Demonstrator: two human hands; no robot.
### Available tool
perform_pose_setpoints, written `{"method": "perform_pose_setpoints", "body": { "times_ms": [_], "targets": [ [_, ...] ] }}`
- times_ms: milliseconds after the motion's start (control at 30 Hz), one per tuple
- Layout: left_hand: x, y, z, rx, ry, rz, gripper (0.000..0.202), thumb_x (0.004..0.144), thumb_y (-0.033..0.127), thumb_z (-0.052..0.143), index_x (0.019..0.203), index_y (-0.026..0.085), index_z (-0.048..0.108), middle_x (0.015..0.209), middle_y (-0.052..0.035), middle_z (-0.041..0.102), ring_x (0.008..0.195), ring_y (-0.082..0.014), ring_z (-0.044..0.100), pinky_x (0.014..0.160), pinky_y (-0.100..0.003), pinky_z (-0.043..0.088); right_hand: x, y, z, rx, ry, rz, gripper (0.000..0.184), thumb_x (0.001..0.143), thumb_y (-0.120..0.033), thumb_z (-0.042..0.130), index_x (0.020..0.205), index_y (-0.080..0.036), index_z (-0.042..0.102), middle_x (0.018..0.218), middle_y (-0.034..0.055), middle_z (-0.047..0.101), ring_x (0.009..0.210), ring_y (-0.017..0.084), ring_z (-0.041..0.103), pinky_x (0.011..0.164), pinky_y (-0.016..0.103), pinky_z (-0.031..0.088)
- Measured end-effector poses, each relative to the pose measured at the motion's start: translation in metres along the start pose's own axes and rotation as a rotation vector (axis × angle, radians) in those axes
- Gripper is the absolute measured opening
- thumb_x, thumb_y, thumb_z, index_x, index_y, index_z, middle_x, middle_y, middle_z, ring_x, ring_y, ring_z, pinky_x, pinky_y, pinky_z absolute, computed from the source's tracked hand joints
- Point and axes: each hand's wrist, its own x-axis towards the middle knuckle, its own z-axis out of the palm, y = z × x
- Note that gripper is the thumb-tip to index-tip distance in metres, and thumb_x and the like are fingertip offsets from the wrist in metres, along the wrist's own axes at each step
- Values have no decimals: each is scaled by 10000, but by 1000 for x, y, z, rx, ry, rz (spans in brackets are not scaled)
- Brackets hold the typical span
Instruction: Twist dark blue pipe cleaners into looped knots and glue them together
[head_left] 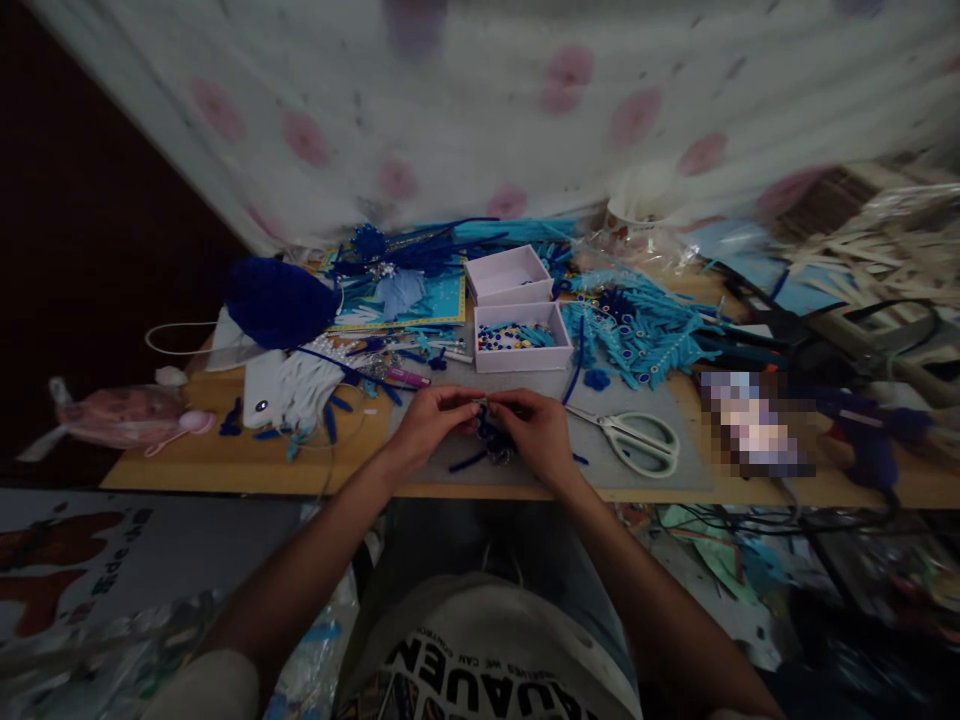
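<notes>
Near the front edge of the table, my left hand [437,420] and my right hand [531,428] meet with their fingertips almost touching. Between them they pinch a small dark-blue piece with silvery edges [493,440], perhaps a fuzzy-wire ornament; its exact kind is too dark to tell. Both hands are closed on it. Just right of my right hand lie scissors with pale handles [643,442]. Behind the hands stands a white box [523,358] with blue, gold and red beads and light-blue pieces in it.
An open white box [508,280] sits behind the bead box. Light-blue fuzzy strips [645,320] pile up on the right, near a phone [754,422] and a purple glue gun [862,430]. A dark-blue bundle [281,303] and a pink plastic bag [127,412] occupy the left.
</notes>
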Motion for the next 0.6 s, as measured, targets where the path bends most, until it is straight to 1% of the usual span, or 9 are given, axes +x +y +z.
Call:
{"method": "perform_pose_setpoints", "body": {
  "times_ms": [200,367,467,600],
  "targets": [
    [1,-5,-5,-1,-31,20,337,684,291,855,993,168,796,860,-44,759,685,-132,662,660,-269,565,-1,1,-2,-49,-20,-7,132,787,-243,706,846,-213,819,852,59,816,778,240,755,753,342,587],
    [4,-8,-9,9,-65,53,338,691,305,852,994,167,793,865,-37,751,695,-130,656,674,-268,565,-2,2,-3,-84,-57,17,136,790,-243,691,835,-198,811,827,68,807,754,237,746,720,332,566],
    [4,-10,-8,39,-67,90,341,713,312,834,1020,170,792,884,-41,754,699,-132,655,690,-277,568,-1,1,-5,-56,-119,68,148,781,-271,699,834,-184,805,802,69,801,721,222,735,679,310,550],
    [4,-11,-8,49,-61,95,358,708,329,838,1028,173,801,889,-46,764,696,-127,661,697,-267,566,4,1,-9,36,-191,185,188,733,-333,747,801,-169,809,766,65,801,667,197,719,621,277,532]
  ]
}}
